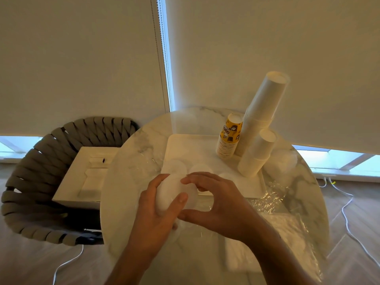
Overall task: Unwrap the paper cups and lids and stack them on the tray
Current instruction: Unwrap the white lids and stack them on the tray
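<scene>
The table (131, 161) top looks like polished marble, white with grey veins, glossy. The tray (205, 142) on it is smooth matt white. At two o'clock on the tray, the tall cup stacks (265, 103) are plain matt white paper; the shorter stack (229, 136) is yellow printed paper. Clear crinkled plastic wrap (273, 198), shiny, lies at four o'clock. The chair (41, 161) at nine o'clock is grey woven strapping.

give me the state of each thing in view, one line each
left hand: grips the stack of lids
right hand: pinches the stack of lids
stack of lids: held above the table
white cups: stacked upside down on tray
yellow cups: stacked upside down on tray
tray: flat on table
plastic wrap: crumpled, lying on table
</scene>
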`<state>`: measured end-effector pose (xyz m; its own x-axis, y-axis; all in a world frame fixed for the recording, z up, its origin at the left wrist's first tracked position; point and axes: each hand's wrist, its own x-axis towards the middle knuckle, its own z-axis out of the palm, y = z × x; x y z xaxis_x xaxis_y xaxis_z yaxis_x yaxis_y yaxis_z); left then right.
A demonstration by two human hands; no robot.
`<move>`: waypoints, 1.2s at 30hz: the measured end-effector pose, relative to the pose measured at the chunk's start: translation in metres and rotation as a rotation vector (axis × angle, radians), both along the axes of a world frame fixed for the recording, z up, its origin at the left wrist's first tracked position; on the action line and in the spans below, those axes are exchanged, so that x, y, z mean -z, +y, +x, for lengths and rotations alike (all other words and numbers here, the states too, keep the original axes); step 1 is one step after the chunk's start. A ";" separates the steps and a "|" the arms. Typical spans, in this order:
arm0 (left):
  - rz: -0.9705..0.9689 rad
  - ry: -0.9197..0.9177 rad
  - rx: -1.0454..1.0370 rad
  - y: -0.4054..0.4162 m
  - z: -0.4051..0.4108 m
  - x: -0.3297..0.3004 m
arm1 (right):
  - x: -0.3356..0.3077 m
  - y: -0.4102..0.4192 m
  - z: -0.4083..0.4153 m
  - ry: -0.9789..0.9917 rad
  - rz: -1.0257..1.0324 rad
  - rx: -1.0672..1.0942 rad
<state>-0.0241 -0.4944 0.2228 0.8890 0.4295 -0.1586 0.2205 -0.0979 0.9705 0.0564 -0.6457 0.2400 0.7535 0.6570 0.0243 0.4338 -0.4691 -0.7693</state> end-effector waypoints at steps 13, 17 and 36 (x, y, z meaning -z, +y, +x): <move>-0.027 -0.041 0.165 0.013 -0.003 0.011 | -0.003 -0.008 0.004 0.156 0.017 0.043; -0.006 -0.033 0.185 0.017 -0.003 0.011 | -0.002 -0.012 0.006 0.219 0.072 0.056; -0.076 -0.031 0.092 0.019 0.000 -0.003 | 0.058 -0.038 0.048 0.140 0.171 0.550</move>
<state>-0.0242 -0.4750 0.2259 0.9291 0.3337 -0.1596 0.1839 -0.0424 0.9820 0.1047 -0.6837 0.1821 0.9859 0.1649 -0.0285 0.0514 -0.4603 -0.8863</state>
